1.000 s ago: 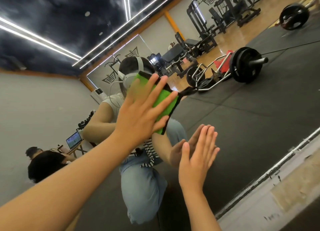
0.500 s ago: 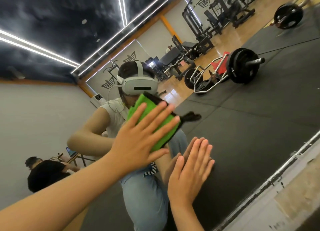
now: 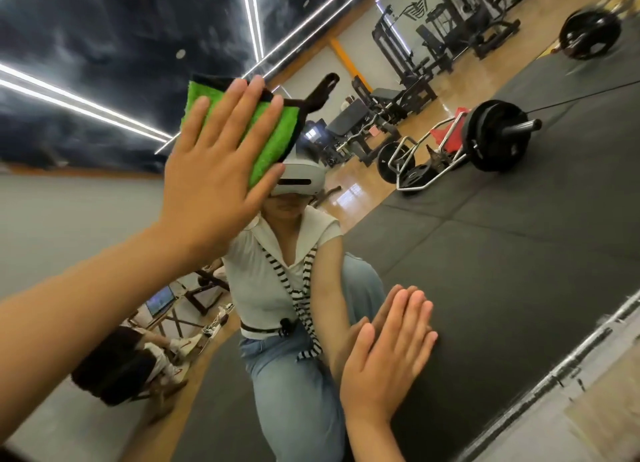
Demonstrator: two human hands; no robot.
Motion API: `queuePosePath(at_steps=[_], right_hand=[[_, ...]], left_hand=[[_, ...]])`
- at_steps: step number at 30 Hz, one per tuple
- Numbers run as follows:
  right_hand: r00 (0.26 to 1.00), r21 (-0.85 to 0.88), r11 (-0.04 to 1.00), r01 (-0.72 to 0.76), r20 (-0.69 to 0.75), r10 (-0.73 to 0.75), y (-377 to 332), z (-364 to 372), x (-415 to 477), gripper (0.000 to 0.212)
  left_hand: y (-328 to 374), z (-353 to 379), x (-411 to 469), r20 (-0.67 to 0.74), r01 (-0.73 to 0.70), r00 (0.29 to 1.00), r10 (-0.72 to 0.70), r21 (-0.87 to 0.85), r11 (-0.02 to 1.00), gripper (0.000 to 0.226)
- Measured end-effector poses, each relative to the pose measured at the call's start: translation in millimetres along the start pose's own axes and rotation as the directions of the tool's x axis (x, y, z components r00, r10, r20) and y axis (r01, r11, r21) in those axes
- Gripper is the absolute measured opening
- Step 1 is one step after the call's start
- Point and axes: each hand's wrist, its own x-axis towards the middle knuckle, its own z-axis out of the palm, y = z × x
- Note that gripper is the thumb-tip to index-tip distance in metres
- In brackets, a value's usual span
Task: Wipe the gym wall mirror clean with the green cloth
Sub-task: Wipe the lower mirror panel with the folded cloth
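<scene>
A green cloth (image 3: 276,139) with black edging lies flat against the upper part of a gym wall mirror (image 3: 519,254), pinned there by the left hand (image 3: 214,171), whose straight, spread fingers press it to the glass rather than curl round it. Lower and to the right, the right hand (image 3: 384,354) rests open-palmed on the glass, fingers straight and together, holding nothing. The mirror reflects a kneeling person in a white headset (image 3: 298,181), with a loaded barbell (image 3: 491,139) on black floor mats behind.
</scene>
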Motion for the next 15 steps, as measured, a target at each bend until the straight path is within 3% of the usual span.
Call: queuePosePath(at_steps=[2,4,5,6,9,10,12,14,15], right_hand=[[1.0,-0.002,1.0,0.002,0.007,-0.002,0.5,-0.6,-0.6,0.058],[1.0,0.005,1.0,0.008,0.011,-0.008,0.8,-0.9,-0.4,0.058],[1.0,0.006,1.0,0.007,0.01,-0.007,1.3,-1.1,-0.1,0.058],[1.0,0.006,1.0,0.005,0.008,-0.005,1.3,-1.2,0.2,0.058],[1.0,0.018,1.0,-0.004,0.01,0.004,-0.1,-2.5,-0.1,0.058],[1.0,0.022,1.0,-0.004,0.012,0.003,-0.7,-3.1,0.1,0.058],[1.0,0.029,1.0,-0.002,0.018,0.002,-1.6,-3.4,0.9,0.059],[1.0,0.033,0.999,0.002,0.026,-0.003,-1.1,-4.1,0.4,0.058],[1.0,0.034,0.999,0.003,0.024,-0.003,-0.5,-4.6,0.4,0.058]], left_hand=[[8.1,2.8,-6.1,0.028,-0.074,0.997,0.074,0.006,0.997,0.066],[2.4,5.7,-11.3,0.079,-0.336,0.939,0.333,0.016,0.942,0.066],[-7.7,4.8,-6.3,0.088,-0.398,0.915,0.394,0.025,0.917,0.065],[-18.7,3.0,2.5,0.071,-0.375,0.926,0.372,0.041,0.926,0.065],[-36.2,-7.1,23.4,0.008,-0.059,0.998,0.059,0.021,0.998,0.068],[-34.6,-6.8,22.4,0.013,-0.039,0.999,0.039,0.018,0.999,0.069],[-33.1,-3.9,13.6,0.062,-0.198,0.979,0.197,0.014,0.98,0.068],[-48.2,-7.0,10.6,0.111,-0.395,0.914,0.39,0.023,0.918,0.067],[-59.6,-10.4,14.3,0.11,-0.401,0.912,0.396,0.03,0.916,0.066]])
